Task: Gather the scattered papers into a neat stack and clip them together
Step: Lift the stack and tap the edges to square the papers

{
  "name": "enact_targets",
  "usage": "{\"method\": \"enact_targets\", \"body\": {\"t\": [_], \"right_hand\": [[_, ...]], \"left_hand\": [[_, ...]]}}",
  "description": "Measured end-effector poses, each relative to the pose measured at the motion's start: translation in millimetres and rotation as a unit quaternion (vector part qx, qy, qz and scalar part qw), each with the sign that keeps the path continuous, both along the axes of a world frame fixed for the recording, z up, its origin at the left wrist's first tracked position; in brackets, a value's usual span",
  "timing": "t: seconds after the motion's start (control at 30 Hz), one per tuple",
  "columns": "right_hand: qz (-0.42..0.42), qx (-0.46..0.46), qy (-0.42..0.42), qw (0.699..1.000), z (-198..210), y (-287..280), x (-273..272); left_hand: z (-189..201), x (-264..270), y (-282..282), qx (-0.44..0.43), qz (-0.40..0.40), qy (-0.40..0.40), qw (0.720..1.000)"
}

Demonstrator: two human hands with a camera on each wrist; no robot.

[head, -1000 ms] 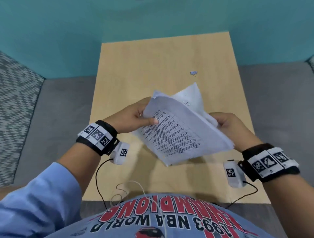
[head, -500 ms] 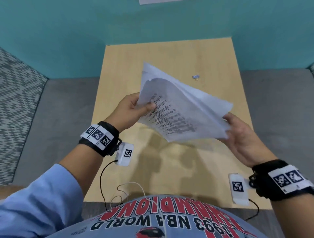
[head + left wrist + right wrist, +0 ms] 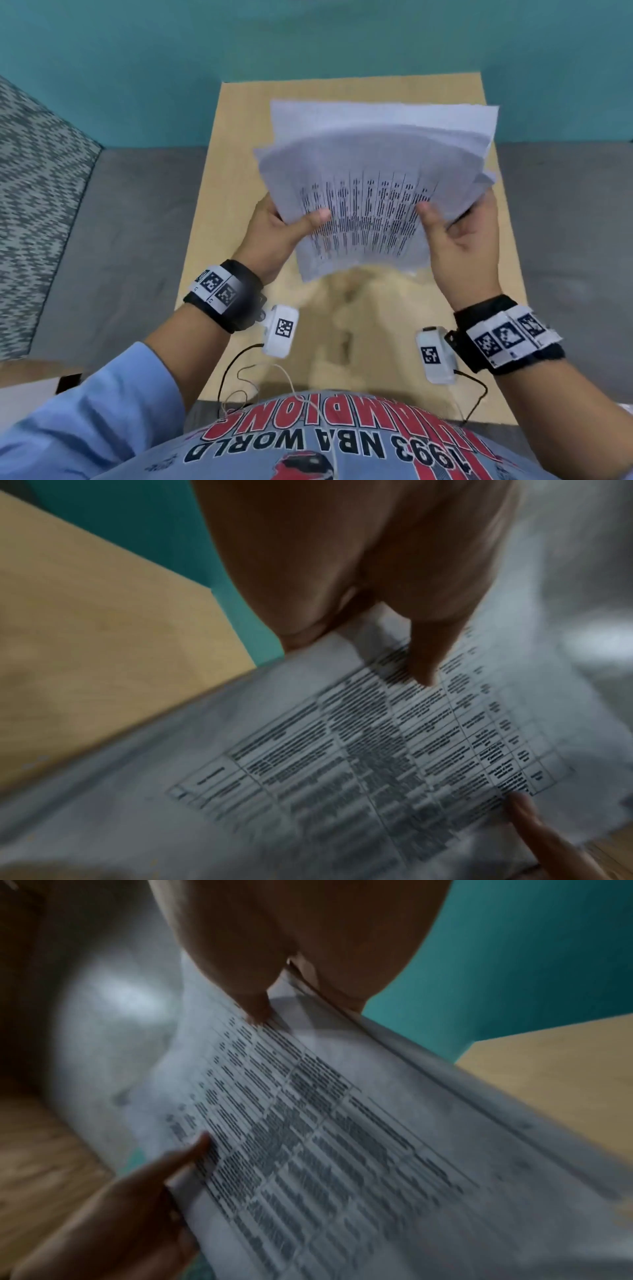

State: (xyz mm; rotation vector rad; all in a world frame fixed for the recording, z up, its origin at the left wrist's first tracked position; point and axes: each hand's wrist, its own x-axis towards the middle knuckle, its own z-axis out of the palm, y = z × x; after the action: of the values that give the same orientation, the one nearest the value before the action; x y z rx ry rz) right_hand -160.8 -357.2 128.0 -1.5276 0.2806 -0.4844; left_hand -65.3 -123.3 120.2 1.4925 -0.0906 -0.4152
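table [image 3: 212, 219]: light wood | wall [image 3: 137, 68]: teal | left hand [image 3: 274, 233], right hand [image 3: 459, 240]: both grasping papers [image 3: 370, 178]

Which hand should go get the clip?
Probably the right hand. The left hand pinches the papers firmly, thumb on top; the right holds their edge more loosely. The clip is hidden now.

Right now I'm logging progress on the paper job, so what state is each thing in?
papers: gathered, lifted off the table, top edges uneven, not clipped
left hand: grips the papers' left edge, thumb on the printed sheet
right hand: grips the papers' right edge, thumb on top
table: bare where it shows; no clip in view
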Motion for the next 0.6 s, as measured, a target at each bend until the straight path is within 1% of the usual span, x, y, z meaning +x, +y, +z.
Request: {"method": "enact_targets", "body": {"t": [0.03, 0.1, 0.13, 0.2, 0.3, 0.4, 0.5, 0.57, 0.6], "right_hand": [[0.003, 0.000, 0.018, 1.000, -4, 2, -3], [0.022, 0.011, 0.070, 0.997, -8, 4, -8], [0.036, 0.017, 0.097, 0.995, -9, 4, -11], [0.061, 0.031, 0.142, 0.987, -11, -4, -11], [0.111, 0.130, 0.196, 0.966, -15, -21, -8], [0.133, 0.190, 0.191, 0.954, -10, -29, -3], [0.155, 0.251, 0.176, 0.939, -6, -28, 1], [0.176, 0.248, 0.192, 0.933, -4, -23, 1], [0.179, 0.215, 0.195, 0.940, -3, -21, 1]], "left_hand": [[-2, -4, 0, 0.003, -0.013, 0.021, 1.000], [-7, -11, 1, 0.020, -0.065, 0.044, 0.997], [-8, -12, 3, 0.033, -0.083, 0.040, 0.995], [-6, -9, 7, 0.063, -0.092, 0.027, 0.993], [-1, 2, 13, 0.089, -0.109, 0.037, 0.989], [3, 15, 18, 0.070, -0.144, 0.081, 0.984], [4, 21, 16, 0.034, -0.149, 0.118, 0.981], [4, 20, 12, 0.031, -0.124, 0.100, 0.987], [4, 18, 10, 0.036, -0.102, 0.077, 0.991]]}}
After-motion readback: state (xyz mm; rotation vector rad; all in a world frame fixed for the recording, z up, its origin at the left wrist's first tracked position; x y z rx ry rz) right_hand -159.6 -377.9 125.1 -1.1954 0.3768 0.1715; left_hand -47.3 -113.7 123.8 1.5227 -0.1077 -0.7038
